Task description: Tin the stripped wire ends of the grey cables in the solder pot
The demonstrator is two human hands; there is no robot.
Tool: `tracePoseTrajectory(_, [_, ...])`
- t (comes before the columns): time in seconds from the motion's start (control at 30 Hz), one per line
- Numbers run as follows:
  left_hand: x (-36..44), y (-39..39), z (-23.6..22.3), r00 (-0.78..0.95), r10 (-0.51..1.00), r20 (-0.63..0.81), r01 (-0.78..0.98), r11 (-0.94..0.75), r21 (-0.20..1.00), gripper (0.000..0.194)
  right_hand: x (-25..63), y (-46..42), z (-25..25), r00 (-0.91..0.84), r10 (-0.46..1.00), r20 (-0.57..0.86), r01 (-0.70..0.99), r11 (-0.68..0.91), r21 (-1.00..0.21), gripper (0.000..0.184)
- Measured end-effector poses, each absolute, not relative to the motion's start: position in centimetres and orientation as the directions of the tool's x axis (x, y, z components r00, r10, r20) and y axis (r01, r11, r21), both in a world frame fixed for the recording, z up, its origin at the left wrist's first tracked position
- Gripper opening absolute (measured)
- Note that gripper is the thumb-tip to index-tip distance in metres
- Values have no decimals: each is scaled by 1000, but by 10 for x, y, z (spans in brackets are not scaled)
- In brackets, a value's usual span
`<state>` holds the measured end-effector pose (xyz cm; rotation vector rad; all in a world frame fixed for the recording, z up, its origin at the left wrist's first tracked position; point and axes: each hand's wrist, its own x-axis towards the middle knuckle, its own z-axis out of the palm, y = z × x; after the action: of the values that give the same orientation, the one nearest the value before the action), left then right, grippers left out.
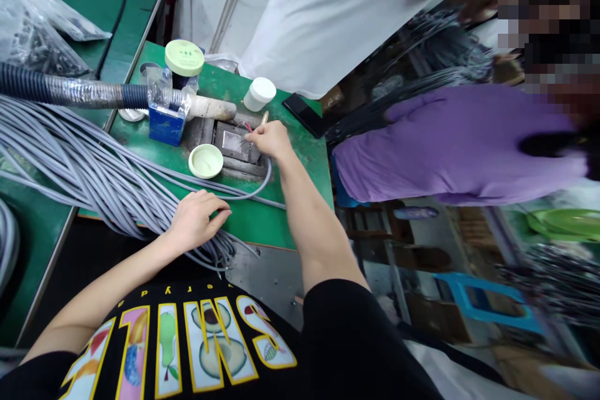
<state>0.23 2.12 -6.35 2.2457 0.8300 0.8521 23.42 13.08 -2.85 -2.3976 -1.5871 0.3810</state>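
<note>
My right hand (272, 139) is closed in a pinch on the end of a grey cable (262, 182), holding its red and dark wire tips over a small metal solder pot (235, 145) set in the green bench (255, 215). My left hand (195, 219) rests with curled fingers on a thick bundle of grey cables (94, 169) at the bench's near edge, gripping some of them. The held cable loops back from the pot toward that bundle.
A pale green lid (205, 160), a blue box (165, 124), a lidded jar (184, 61), a white jar (259, 94) and a black phone (305, 114) surround the pot. A corrugated hose (70, 92) ends above it. A person in purple (450, 144) stands at the right.
</note>
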Motion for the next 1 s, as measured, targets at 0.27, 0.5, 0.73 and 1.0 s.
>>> tracePoseTrajectory(0.27, [2,25,-64,556,761,334,266,-543,796,16,224,52,9,361,932,15,440,-156,-885,24])
tracePoseTrajectory(0.5, [34,27,-48,449,886,110,-280,23,960,30,188,-4,19,378,926,-11,127,-64,-990,33])
tracePoseTrajectory(0.73, [70,9,-39,237,957,169,-593,5,805,27,165,-23,23,317,946,-62,-116,-26,-993,44])
tracePoseTrajectory(1.0, [57,20,-25,21,870,493,-355,-454,817,10,159,-32,9,244,968,-52,-275,18,-961,38])
